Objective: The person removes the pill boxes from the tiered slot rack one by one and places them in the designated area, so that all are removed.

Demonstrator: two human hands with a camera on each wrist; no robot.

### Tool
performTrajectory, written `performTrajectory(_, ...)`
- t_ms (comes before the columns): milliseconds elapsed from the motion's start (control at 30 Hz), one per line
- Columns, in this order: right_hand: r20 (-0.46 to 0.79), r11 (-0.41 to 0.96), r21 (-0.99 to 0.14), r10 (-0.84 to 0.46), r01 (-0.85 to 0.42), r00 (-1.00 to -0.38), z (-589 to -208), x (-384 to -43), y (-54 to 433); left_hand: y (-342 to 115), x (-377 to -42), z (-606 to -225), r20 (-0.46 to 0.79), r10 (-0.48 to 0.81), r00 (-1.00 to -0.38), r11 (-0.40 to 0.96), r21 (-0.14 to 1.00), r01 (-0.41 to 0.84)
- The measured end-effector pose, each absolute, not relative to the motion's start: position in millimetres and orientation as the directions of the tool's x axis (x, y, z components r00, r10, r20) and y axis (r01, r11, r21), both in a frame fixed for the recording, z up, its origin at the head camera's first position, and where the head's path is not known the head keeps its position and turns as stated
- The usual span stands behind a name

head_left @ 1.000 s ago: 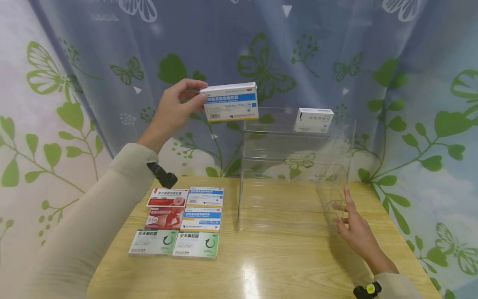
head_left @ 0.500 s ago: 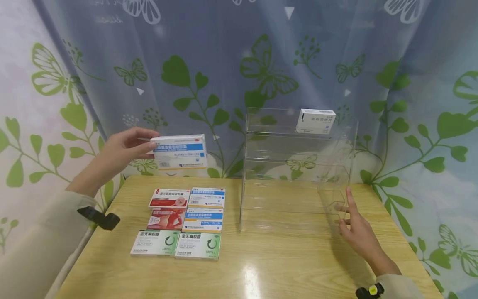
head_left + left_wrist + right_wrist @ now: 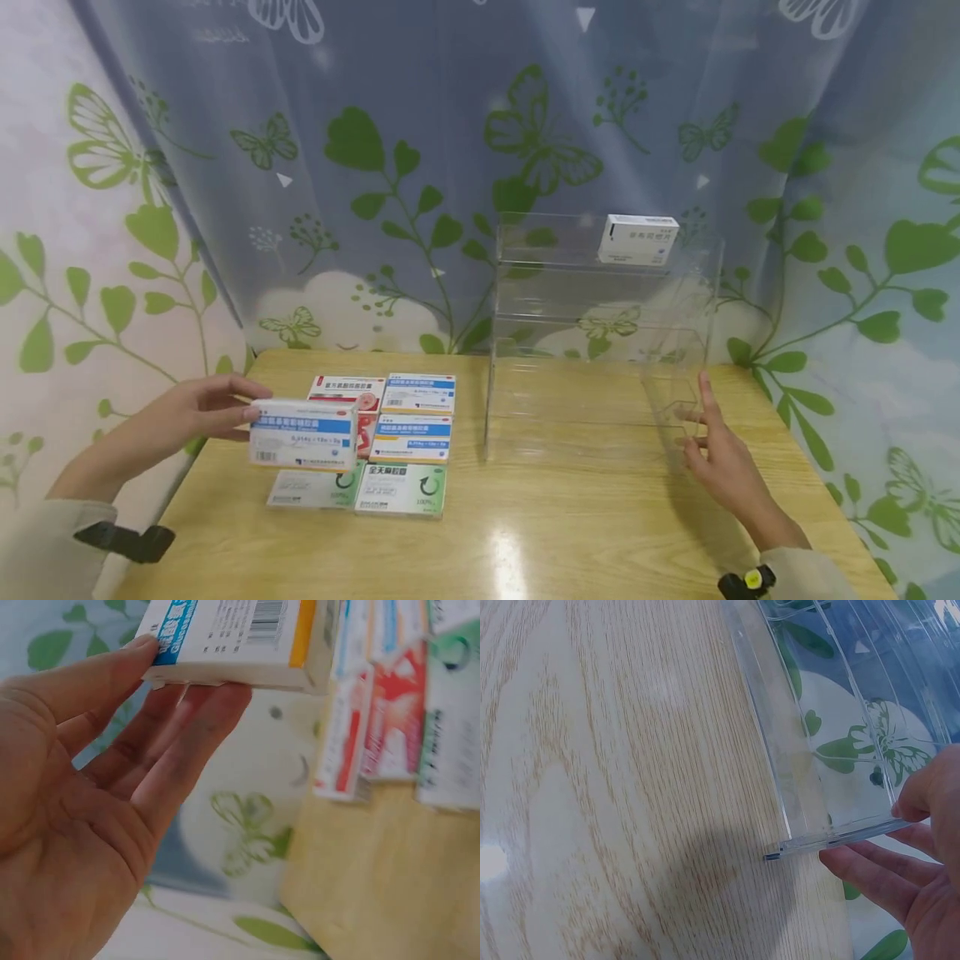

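In the head view my left hand (image 3: 213, 412) holds a white medicine box (image 3: 303, 437) with a blue band, its left end pinched between thumb and fingers. The box hangs above the left part of the other boxes and partly covers them. The left wrist view shows the thumb on the box's printed face (image 3: 225, 634) and fingers behind it. My right hand (image 3: 723, 467) grips the right side panel of a clear acrylic display rack (image 3: 600, 333). In the right wrist view the thumb and fingers lie on either side of that panel (image 3: 855, 834).
Flat on the wooden table (image 3: 570, 517) lie two blue-and-white boxes (image 3: 412, 437), a red-and-white box (image 3: 348, 385), a mostly hidden red box (image 3: 365, 433) and two green-and-white boxes (image 3: 401, 490). A small white box (image 3: 637, 242) stands on the rack's top tier. A patterned curtain (image 3: 420, 125) hangs behind.
My left hand has carried the blue-banded box down and to the left, from beside the rack's top to over the boxes on the table. The right hand stays at the rack's side.
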State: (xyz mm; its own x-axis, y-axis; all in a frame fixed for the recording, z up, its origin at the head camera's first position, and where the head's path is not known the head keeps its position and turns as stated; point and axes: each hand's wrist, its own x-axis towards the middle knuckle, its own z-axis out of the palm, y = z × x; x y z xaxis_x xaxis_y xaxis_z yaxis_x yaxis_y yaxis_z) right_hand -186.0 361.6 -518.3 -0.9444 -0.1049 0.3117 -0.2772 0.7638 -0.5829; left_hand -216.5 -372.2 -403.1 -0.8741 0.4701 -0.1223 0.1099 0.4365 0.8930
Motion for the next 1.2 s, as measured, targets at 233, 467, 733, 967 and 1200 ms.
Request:
performTrajectory(233, 0.291, 0.772, -0.579, -0.102, -0.260, -0.951, -516.5, -185.3, 362.7, -398.1, -195.8, -452.2, -0.226, 0.512, -0.829, 0.380, 0.925, -0.017)
performTrajectory(467, 0.287, 0.773, -0.582, -0.096, -0.253, -0.953, -515.3, -185.3, 362.8, -404.2, -178.1, -494.5, -0.350, 0.495, -0.795, 0.428, 0.895, -0.127)
performTrajectory(733, 0.288, 0.771, -0.583, -0.100, -0.258, -0.952, -515.6, -184.6, 361.7, -401.5, -168.7, -526.5, -0.396, 0.511, -0.763, 0.435, 0.885, -0.168)
performTrajectory(967, 0.278, 0.772, -0.584, -0.101, -0.251, -0.955, -514.6, -183.3, 360.3, -393.8, -167.0, -531.6, -0.341, 0.455, -0.822, 0.502, 0.861, -0.079)
performTrajectory(1200, 0.282, 0.771, -0.585, -0.097, -0.251, -0.954, -514.3, -183.4, 361.2, -383.2, -160.5, -537.0, -0.366, 0.359, -0.858, 0.577, 0.810, -0.104)
